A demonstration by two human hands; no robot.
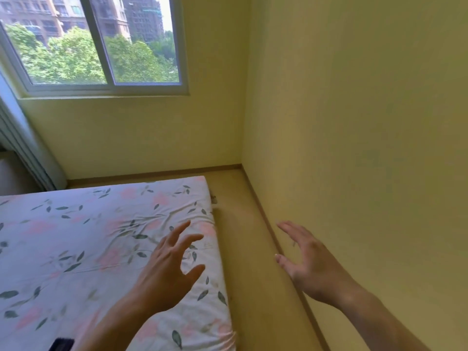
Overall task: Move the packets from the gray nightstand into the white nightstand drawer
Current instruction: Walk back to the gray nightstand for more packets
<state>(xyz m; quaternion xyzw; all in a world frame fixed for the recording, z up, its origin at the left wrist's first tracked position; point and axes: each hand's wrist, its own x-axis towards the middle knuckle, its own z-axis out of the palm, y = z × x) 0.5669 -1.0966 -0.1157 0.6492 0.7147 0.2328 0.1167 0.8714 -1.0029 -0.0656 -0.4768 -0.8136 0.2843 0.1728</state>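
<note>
Dark object (61, 344) is poking in at bottom edge, lying on the bed, too cut off to ID. Left hand (168, 269) is hovering over the bed's right side, fingers spread and slightly bent, thumb out, holding nothing. Right hand (307, 264) is hanging over the floor strip (243, 249) btwn bed and wall, fingers straight and loosely fanned, palm turned inward, also holding nothing. Hands are well apart, w/ the bed edge between them. Bed (88, 249) w/ floral sheet, pink blooms and green leaves, is taking up the lower left; sheet is wrinkling near the far right corner. Small unclear bit (214, 198) is sitting on floor just beside that corner. Yellow wall (354, 122) is running along the right, baseboard meeting the floor. Far back, window (101, 46) is showing trees and tall bldgs. Curtain (25, 153) is hanging at far left. Packets and both nightstands aren't in view, so can't tell where they are.
</note>
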